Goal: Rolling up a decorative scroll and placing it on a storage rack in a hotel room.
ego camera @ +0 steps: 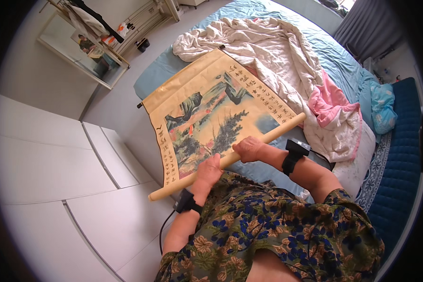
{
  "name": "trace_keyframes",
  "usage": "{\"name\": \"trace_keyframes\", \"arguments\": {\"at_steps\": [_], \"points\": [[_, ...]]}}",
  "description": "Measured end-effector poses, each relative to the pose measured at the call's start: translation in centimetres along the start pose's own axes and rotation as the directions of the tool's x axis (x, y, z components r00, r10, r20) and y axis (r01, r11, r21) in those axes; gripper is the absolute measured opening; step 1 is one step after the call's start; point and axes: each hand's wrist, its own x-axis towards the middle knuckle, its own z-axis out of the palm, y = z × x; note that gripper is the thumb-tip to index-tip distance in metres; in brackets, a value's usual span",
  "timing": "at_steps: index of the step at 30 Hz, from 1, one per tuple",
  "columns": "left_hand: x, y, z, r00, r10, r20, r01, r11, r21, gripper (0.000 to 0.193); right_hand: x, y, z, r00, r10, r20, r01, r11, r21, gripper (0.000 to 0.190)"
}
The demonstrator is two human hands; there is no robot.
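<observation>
A hanging scroll [197, 112] with a landscape painting and columns of brush writing lies partly unrolled over the edge of the bed. Its near end is wound into a paper roll [285, 127] that crosses in front of my body. Around the middle of this roll my left hand [208, 170] is closed, and my right hand [248, 148] grips it a little farther right. At the far end, the dark tips of a rod [139, 105] stick out at the corners. My palms and the underside of the roll are hidden.
Blue sheets [324, 38] and a rumpled cream and pink quilt [246, 37] cover the bed. White cabinets [38, 158] stand at left. A mirror [74, 46] leans near a clothes rack. The dark blue padded headboard [402, 148] is at right.
</observation>
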Motion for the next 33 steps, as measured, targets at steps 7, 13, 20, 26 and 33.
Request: {"name": "trace_keyframes", "arguments": {"at_steps": [7, 13, 20, 26, 33], "points": [[1.3, -2.3, 0.9, 0.996, 0.044, 0.081, -0.039, 0.997, -0.06, 0.031, 1.3, -0.2, 0.3, 0.997, -0.012, 0.071, 0.015, 0.999, -0.031, 0.022], [2.5, -4.5, -0.9, 0.912, 0.179, 0.37, -0.055, 0.945, -0.322, 0.033, 2.7, -1.4, 1.4, 0.984, -0.045, -0.173, 0.021, 0.99, -0.139, 0.025], [0.5, -3.9, 0.8, 0.966, 0.257, -0.017, -0.257, 0.966, -0.011, 0.044, 2.9, -1.3, -1.7, 0.977, 0.019, 0.212, -0.026, 0.999, 0.031, 0.032], [1.8, -3.6, -0.2, 0.976, 0.157, 0.153, -0.141, 0.984, -0.111, 0.039, 2.8, -0.2, 1.4, 0.996, -0.068, -0.06, 0.066, 0.997, -0.046, 0.027], [2.1, -4.3, -0.6, 0.926, 0.131, 0.355, -0.034, 0.963, -0.267, 0.039, 3.2, -1.0, 1.3, 0.999, 0.037, 0.015, -0.036, 0.996, -0.086, 0.02]]}}
